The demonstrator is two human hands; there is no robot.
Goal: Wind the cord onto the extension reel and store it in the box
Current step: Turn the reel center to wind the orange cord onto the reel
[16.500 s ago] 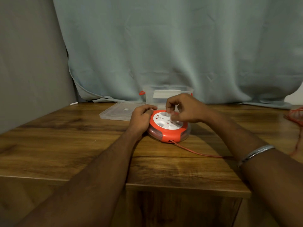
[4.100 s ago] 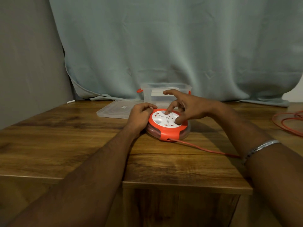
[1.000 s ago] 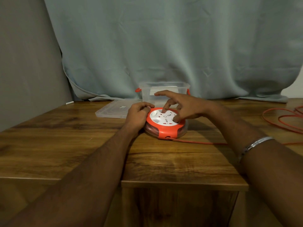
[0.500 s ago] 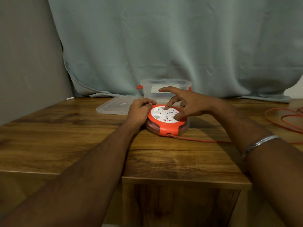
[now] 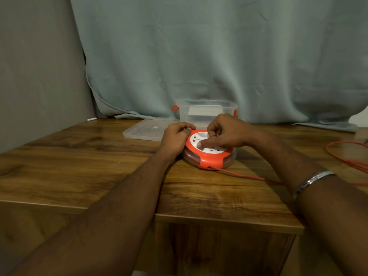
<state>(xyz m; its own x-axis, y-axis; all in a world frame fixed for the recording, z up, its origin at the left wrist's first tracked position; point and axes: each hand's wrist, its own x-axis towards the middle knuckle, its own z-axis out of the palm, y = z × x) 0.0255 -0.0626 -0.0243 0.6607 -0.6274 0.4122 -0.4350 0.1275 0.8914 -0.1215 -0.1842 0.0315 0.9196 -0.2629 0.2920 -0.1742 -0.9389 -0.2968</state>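
The lid (image 5: 147,132) is lying flat on the desk (image 5: 99,166) left of the reel (image 5: 209,154). The left hand (image 5: 175,138) is gripping the reel's left edge, fingers curled on it. The right hand (image 5: 227,132) is resting on the reel's white top, fingers curled, thumb pressing down. The box (image 5: 207,113) is standing open just behind the reel. The cord (image 5: 249,177) is trailing right from the reel's front.
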